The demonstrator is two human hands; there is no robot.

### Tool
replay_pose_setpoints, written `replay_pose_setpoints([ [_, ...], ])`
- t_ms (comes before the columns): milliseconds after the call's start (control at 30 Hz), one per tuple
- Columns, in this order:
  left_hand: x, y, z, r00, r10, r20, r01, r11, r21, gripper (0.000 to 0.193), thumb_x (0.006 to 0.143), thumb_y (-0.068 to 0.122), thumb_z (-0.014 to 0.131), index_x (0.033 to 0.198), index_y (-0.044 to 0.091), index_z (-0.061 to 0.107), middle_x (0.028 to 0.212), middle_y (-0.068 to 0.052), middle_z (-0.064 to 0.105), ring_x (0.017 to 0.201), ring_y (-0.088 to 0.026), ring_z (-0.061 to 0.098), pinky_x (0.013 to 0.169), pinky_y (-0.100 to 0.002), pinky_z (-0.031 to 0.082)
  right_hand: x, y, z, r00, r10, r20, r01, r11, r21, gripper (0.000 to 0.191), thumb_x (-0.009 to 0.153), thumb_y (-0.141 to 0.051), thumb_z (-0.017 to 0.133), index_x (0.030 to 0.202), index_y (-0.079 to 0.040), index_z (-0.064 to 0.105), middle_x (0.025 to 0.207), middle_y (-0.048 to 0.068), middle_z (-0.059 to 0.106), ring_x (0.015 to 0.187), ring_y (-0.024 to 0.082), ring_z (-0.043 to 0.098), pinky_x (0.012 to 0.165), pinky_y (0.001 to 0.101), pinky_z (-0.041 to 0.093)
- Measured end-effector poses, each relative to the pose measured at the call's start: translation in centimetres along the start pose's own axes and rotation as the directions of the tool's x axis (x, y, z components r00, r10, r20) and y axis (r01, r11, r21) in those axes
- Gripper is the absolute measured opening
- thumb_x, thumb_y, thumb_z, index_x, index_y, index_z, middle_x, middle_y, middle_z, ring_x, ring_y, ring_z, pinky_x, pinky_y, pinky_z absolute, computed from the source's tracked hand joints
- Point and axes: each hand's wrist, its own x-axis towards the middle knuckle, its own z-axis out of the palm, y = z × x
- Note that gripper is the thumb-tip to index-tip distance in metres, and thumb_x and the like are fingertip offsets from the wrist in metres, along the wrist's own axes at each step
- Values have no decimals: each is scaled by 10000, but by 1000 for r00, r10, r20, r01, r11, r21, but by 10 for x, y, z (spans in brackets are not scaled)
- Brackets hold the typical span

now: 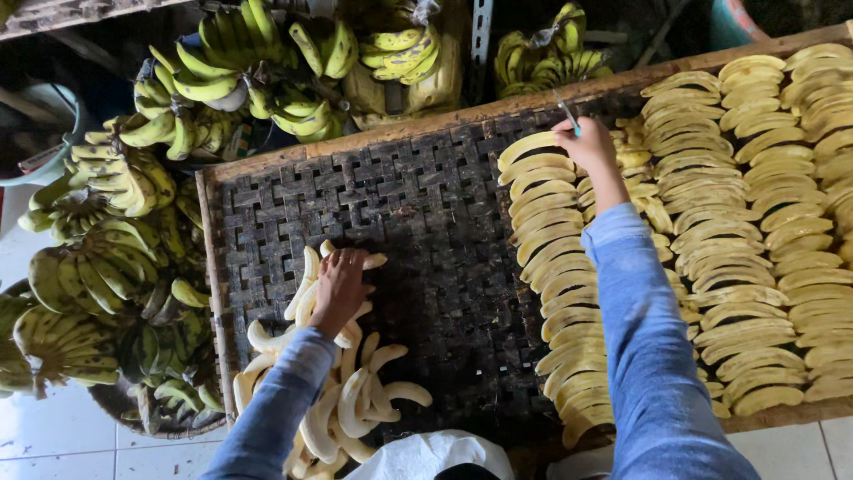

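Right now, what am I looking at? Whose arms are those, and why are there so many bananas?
This one picture comes from a camera worn on a person's head, looking down, so the two arms in blue sleeves are that person's own. In front of them is a dark woven tray with a wooden edge. The left hand rests on a loose pile of peeled bananas near the tray's front corner. The right hand reaches to the far side and holds a small thin tool; I cannot tell what kind. Beside it, flat banana slices lie in neat rows across the tray. Off to the left and behind the tray sit bunches of unpeeled green and yellow bananas.
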Motion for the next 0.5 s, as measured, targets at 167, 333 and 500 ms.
replay_pose_setpoints([
  [167, 1, -21, 5, 999, 15, -39, -15, 1000, 4, 452, 764, 196, 834, 1168, 146, 637, 1132, -61, 650, 1151, -291, 577, 1054, -522, 375, -6, 5, -10, 999, 48, 19, -43, 981, -191, 168, 879, -243, 778, 1037, -187, 786, 949, 35, 765, 872, 234, 726, 720, 375, 537],
  [333, 12, -20, 10, 998, -35, -49, 39, 996, 79, 396, 819, 218, 791, 1175, 136, 638, 1104, -79, 677, 1112, -303, 597, 991, -528, 393, -6, 2, -2, 997, 45, -58, -65, 906, -419, 90, 952, -202, 718, 975, -240, 796, 980, 66, 745, 914, 311, 701, 718, 463, 531],
  [500, 20, 4, -10, 973, -157, -171, 113, 963, -244, 310, 999, 124, 677, 1280, 79, 553, 1172, -122, 668, 1092, -288, 620, 937, -455, 482, -10, 2, 8, 980, -65, -189, -51, 832, -553, 134, 868, -158, 734, 994, -197, 756, 1049, 128, 723, 856, 342, 700, 666, 464, 536],
])
